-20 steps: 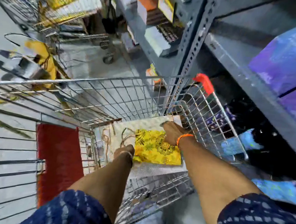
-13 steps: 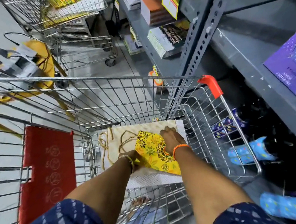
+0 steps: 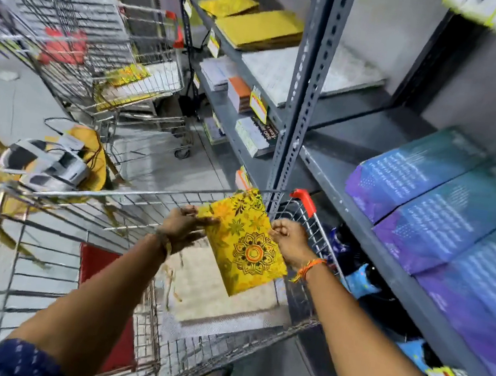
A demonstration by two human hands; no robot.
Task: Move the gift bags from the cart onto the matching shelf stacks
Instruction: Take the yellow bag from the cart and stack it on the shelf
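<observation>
A yellow gift bag (image 3: 242, 244) with a dark floral mandala print hangs above the wire cart (image 3: 132, 197), held between both hands. My left hand (image 3: 184, 227) grips its left edge and my right hand (image 3: 287, 240) pinches its right edge. Below it in the cart basket lie cream and white gift bags (image 3: 214, 290) with cord handles. On the grey shelf (image 3: 360, 212) to the right lie stacks of blue-purple gift bags (image 3: 432, 212). Higher up and farther back are stacks of yellow bags (image 3: 258, 28) and a white stack (image 3: 281, 69).
A second wire cart (image 3: 100, 51) with yellow and white bags stands farther down the aisle. A yellow bag with a black-and-white item (image 3: 54, 162) lies on the floor at left. Blue bags (image 3: 360, 284) fill the dark bottom shelf. A perforated steel upright (image 3: 302, 100) rises behind the cart.
Both hands have lifted the yellow bag out of the cart basket and up above its rim. The view has tilted up toward the shelves.
</observation>
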